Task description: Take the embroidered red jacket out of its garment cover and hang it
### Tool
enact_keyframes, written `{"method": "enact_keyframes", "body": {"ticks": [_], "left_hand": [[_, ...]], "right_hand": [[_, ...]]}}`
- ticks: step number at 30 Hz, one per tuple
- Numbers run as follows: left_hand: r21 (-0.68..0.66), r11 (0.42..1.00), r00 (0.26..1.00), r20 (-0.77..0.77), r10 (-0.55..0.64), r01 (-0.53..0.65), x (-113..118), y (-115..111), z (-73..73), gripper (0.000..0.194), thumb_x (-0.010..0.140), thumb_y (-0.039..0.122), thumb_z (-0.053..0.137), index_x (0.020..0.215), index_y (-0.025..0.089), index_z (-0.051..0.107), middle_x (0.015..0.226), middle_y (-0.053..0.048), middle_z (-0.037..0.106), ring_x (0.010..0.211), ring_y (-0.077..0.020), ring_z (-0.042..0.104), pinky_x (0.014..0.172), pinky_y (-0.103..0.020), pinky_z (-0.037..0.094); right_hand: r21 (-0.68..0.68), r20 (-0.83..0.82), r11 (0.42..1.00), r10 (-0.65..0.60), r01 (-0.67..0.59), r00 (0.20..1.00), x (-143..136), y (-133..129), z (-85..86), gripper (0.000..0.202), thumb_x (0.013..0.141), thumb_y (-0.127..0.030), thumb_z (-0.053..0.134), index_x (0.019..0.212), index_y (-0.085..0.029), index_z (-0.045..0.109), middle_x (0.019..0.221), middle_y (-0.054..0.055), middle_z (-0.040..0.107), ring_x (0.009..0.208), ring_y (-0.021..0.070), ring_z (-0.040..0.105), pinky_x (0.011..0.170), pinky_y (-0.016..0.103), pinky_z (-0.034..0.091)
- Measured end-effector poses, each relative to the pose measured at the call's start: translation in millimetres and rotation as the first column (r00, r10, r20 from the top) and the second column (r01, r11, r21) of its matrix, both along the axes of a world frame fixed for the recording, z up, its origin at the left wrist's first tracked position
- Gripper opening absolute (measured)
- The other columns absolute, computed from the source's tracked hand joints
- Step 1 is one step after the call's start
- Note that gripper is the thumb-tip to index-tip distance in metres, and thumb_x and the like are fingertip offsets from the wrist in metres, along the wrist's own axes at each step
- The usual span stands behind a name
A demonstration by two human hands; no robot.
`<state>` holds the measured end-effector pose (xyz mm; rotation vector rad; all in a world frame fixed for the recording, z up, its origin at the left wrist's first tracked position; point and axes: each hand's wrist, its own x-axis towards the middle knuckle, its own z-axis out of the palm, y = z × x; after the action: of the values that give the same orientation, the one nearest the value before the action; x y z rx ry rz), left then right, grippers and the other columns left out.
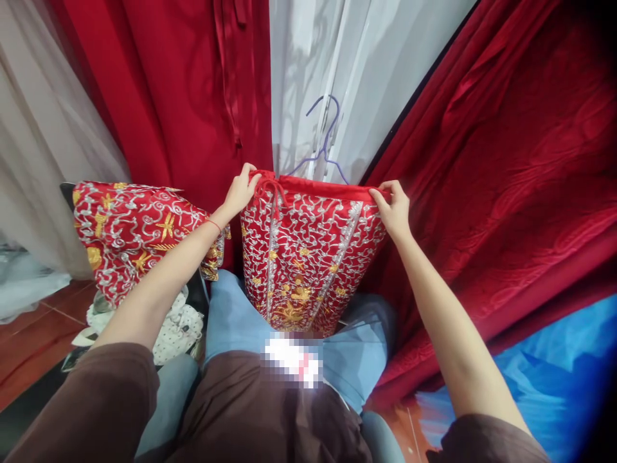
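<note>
A red skirt (308,247) with silver and gold embroidery hangs upright in front of my knees, held by its plain red waistband. My left hand (243,188) pinches the waistband's left end, beside a tied red drawstring (274,191). The right end of the waistband is gripped between the thumb and fingers of my right hand (394,209). Behind the skirt, a purple wire hanger (332,132) shows its hook and shoulders above the waistband; its lower part is hidden.
Matching red embroidered fabric (130,235) lies to the left, partly behind my left forearm. Below it is white dotted cloth (178,328). Red drapes (159,83) and a red patterned curtain (520,161) flank a white panel (308,38). Blue material (544,373) lies at the lower right.
</note>
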<state>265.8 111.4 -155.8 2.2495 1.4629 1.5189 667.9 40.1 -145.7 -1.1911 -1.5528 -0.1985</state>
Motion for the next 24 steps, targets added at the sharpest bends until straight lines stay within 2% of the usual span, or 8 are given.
{"method": "enact_keyframes", "body": {"ticks": [5,8,10,13,15,18,21,24], "left_hand": [[-0.165,0.983,0.978,-0.202,0.048,-0.082,-18.9,-16.8,10.0,0.059,0.097,0.051,0.041,0.134,0.005,0.046,0.105,-0.018,0.068,0.097,-0.0276,0.065,0.093,-0.041,0.046],[-0.155,0.964,0.896,-0.422,0.135,-0.218,-54.7,-58.9,5.7,0.073,0.087,0.066,0.051,0.131,0.007,0.052,0.128,-0.024,0.059,0.126,-0.0384,0.052,0.108,-0.053,0.037],[-0.113,0.964,0.889,-0.423,0.174,-0.242,-80.2,-93.4,-7.2,0.075,0.084,0.069,0.053,0.131,0.011,0.054,0.137,-0.021,0.054,0.134,-0.0373,0.045,0.113,-0.053,0.034],[-0.006,0.958,0.896,-0.354,0.268,-0.288,-109.5,-137.5,-35.5,0.093,0.076,0.073,0.062,0.145,0.013,0.043,0.156,-0.023,0.036,0.147,-0.0404,0.029,0.119,-0.056,0.025],[0.008,0.92,0.864,-0.341,0.371,-0.391,-122.4,-155.6,-52.9,0.121,0.063,0.072,0.075,0.153,0.007,0.029,0.162,-0.03,0.018,0.152,-0.0479,0.012,0.12,-0.062,0.016],[-0.058,0.842,0.801,-0.349,0.486,-0.537,-135.7,-168.3,-66.8,0.143,0.05,0.058,0.088,0.156,-0.003,0.014,0.161,-0.038,0.005,0.152,-0.0524,0.0,0.12,-0.066,0.011],[-0.089,0.832,0.794,-0.368,0.483,-0.548,-143.8,-174.4,-64.5,0.127,0.061,0.039,0.084,0.157,-0.001,0.012,0.162,-0.037,0.011,0.153,-0.0484,0.006,0.121,-0.065,0.014],[-0.054,0.869,0.826,-0.343,0.447,-0.492,-147.6,-181.6,-53.5,0.098,0.076,0.023,0.069,0.157,0.004,0.016,0.16,-0.031,0.026,0.153,-0.0403,0.02,0.122,-0.06,0.02]], "right_hand": [[-0.098,-0.067,0.98,-0.18,0.173,0.981,-11.2,-4.4,-2.9,0.048,0.083,-0.051,0.063,0.113,-0.016,0.051,0.098,0.012,0.064,0.087,0.0244,0.062,0.086,0.042,0.049],[-0.047,-0.062,0.926,-0.378,0.375,0.924,-35.7,-22.9,-9.3,0.059,0.082,-0.048,0.063,0.127,-0.014,0.046,0.114,0.019,0.061,0.109,0.0338,0.059,0.097,0.055,0.043],[0.049,-0.076,0.902,-0.424,0.429,0.902,-69.2,-37.8,-16.6,0.058,0.084,-0.045,0.06,0.13,-0.014,0.046,0.126,0.022,0.055,0.121,0.0374,0.052,0.101,0.06,0.039],[0.172,-0.049,0.934,-0.308,0.312,0.95,-151.2,-56.1,-32.4,0.046,0.091,-0.039,0.049,0.128,-0.012,0.051,0.127,0.022,0.055,0.124,0.0353,0.049,0.105,0.057,0.037],[0.155,0.138,0.984,-0.112,0.091,0.984,-220.0,-63.2,-44.7,0.042,0.095,-0.035,0.044,0.13,-0.012,0.053,0.124,0.021,0.058,0.121,0.0323,0.052,0.106,0.053,0.038],[0.016,0.569,0.973,0.18,-0.229,0.802,-317.1,-66.4,-60.6,0.058,0.089,-0.036,0.059,0.142,-0.015,0.047,0.145,0.023,0.048,0.137,0.035,0.041,0.11,0.053,0.033],[-0.042,0.76,0.954,0.223,-0.296,0.61,-381.3,-61.7,-63.9,0.071,0.083,-0.033,0.069,0.148,-0.018,0.042,0.159,0.023,0.033,0.149,0.0393,0.023,0.114,0.059,0.021],[-0.058,0.802,0.95,0.227,-0.306,0.553,-413.7,-52.9,-46.9,0.046,0.092,-0.026,0.054,0.138,-0.016,0.053,0.155,0.021,0.042,0.146,0.0374,0.031,0.114,0.058,0.02]]}}
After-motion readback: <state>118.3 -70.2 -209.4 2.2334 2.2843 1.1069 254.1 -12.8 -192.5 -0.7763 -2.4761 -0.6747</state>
